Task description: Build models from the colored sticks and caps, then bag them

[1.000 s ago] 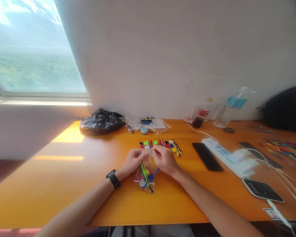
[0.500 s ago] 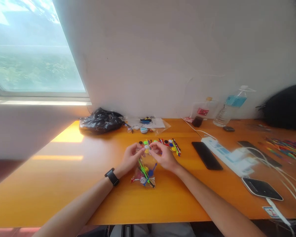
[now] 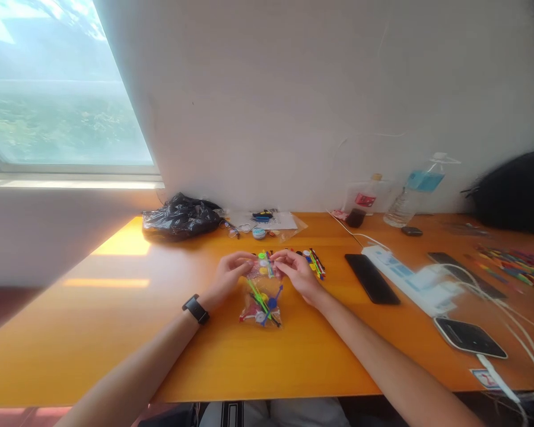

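A small clear plastic bag (image 3: 262,301) filled with coloured sticks and discs stands on the orange table (image 3: 115,308) in the middle of the view. My left hand (image 3: 228,274), with a black watch on its wrist, pinches the bag's top edge on the left. On the right side of that edge, my right hand (image 3: 299,272) pinches it too. The two hands are a short way apart, and the bag's opening is stretched between them. Just beyond the hands lies a row of loose coloured sticks and discs (image 3: 312,261).
A black plastic bag (image 3: 181,217) and small items on a clear sleeve (image 3: 267,220) lie by the wall. To the right are a black phone (image 3: 371,279), a white power strip (image 3: 404,276) with cables, another device (image 3: 469,337), bottles (image 3: 413,193), more coloured sticks (image 3: 514,264) and a black bag (image 3: 516,190).
Both hands have moved slightly away from me with the bag's top edge and spread a little apart. The bag now stands more upright.
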